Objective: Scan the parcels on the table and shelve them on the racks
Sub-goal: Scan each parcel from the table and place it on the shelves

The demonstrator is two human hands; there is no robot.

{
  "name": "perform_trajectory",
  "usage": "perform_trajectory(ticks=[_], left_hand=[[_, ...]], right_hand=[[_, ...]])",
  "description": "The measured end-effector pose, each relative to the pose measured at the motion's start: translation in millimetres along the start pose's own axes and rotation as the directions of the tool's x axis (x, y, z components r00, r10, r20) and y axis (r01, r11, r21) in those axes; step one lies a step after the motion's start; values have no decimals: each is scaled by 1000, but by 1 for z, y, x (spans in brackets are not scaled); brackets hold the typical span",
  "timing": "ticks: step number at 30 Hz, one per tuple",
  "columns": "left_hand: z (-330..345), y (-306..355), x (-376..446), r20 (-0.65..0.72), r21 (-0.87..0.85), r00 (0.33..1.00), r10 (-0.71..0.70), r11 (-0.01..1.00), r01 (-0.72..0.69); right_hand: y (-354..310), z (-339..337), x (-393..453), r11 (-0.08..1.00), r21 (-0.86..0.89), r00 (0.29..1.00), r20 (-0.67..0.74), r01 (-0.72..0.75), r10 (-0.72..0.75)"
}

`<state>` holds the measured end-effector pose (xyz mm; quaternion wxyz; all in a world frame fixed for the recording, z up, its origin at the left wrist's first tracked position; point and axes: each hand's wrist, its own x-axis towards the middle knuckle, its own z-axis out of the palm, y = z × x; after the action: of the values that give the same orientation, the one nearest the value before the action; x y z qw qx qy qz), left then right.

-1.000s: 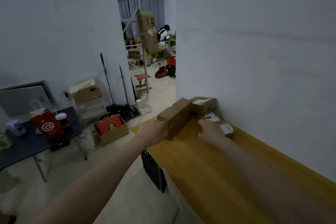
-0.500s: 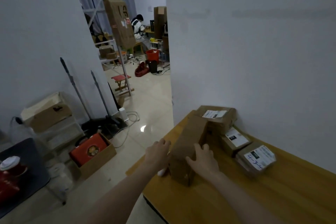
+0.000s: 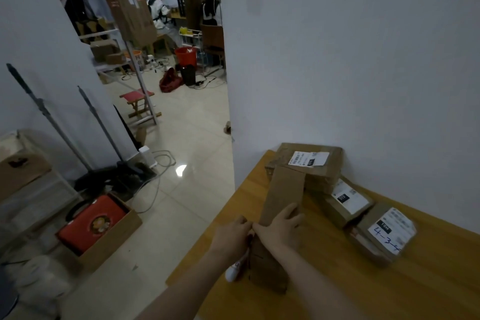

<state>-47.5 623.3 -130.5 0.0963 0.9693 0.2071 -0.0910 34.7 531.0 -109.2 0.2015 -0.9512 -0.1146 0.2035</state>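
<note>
The long plain parcel (image 3: 281, 195) lies on the yellow wooden table (image 3: 428, 280) in front of me, running from my hands toward twelve o'clock, its far end meeting the big labelled parcel (image 3: 309, 163) that sits against the white wall (image 3: 350, 60). My right hand (image 3: 281, 228) lies over its top face near my end, fingers spread and curved down onto the cardboard. My left hand (image 3: 231, 238) is at the box's nine o'clock side, fingers curled against it, and a white pen-like object (image 3: 233, 271) sticks out below that hand; I cannot tell exactly how the fingers hold it.

At two o'clock from the long box lies a smaller labelled parcel (image 3: 345, 202), close beside the big one, and at three o'clock another parcel (image 3: 381, 236) with "4-3" handwritten in blue on its label, touching the smaller one.

At nine o'clock, down on the tiled floor (image 3: 181, 202), an open carton holds a red case (image 3: 91, 223). Toward eleven o'clock stand a red folding stool (image 3: 137, 101) and a red bucket (image 3: 185, 56), and beyond them a seated person (image 3: 158, 10) is at a desk.
</note>
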Motion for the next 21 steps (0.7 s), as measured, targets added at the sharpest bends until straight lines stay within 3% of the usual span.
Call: perform_trajectory(ticks=[5, 8, 15, 21], left_hand=[[-11, 7, -1, -23, -29, 998, 59, 998, -60], [-22, 19, -1, -65, -31, 996, 66, 997, -68], [-48, 79, -10, -155, -104, 977, 148, 981, -166], [-72, 179, -18, -257, -193, 928, 268, 927, -321]], right_hand=[[15, -16, -1, 998, 58, 1000, -21, -5, 6], [35, -34, -6, 969, 247, 1000, -5, -12, 14], [113, -113, -22, 706, 707, 1000, -30, 28, -10], [225, -199, -62, 562, 820, 991, -133, 107, 6]])
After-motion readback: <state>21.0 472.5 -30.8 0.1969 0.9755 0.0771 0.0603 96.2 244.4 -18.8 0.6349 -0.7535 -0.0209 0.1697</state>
